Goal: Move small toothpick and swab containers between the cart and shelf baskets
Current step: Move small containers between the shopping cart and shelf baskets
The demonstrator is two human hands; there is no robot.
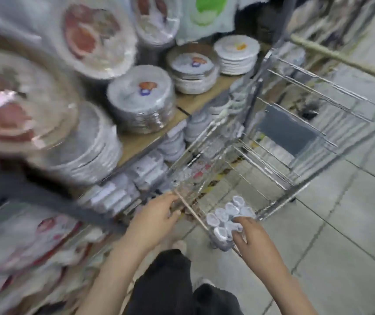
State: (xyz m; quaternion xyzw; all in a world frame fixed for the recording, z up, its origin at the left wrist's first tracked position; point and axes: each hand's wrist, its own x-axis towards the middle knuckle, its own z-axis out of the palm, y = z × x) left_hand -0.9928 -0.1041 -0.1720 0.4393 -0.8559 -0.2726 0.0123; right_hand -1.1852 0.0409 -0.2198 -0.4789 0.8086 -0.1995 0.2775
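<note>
A chrome wire cart (pixel 279 142) stands on the tiled floor beside the shelves. In its near corner sits a cluster of several small round white-lidded containers (pixel 226 215). My right hand (pixel 250 237) rests on the near side of that cluster, fingers curled over the closest containers. My left hand (pixel 157 220) grips the cart's near rim (pixel 190 208), a thin tan bar, at the left corner. More small clear packs (pixel 188 176) lie blurred inside the cart's left side. The whole view is smeared by motion.
Wooden shelves (pixel 150 137) on the left carry stacks of wrapped paper plates (pixel 141 98) and lower rows of small white packs (pixel 111 196). A grey shelf rail (pixel 45 194) crosses at the left. My dark trousers (pixel 182 287) and shoes show below. Grey floor tiles (pixel 341 223) extend right.
</note>
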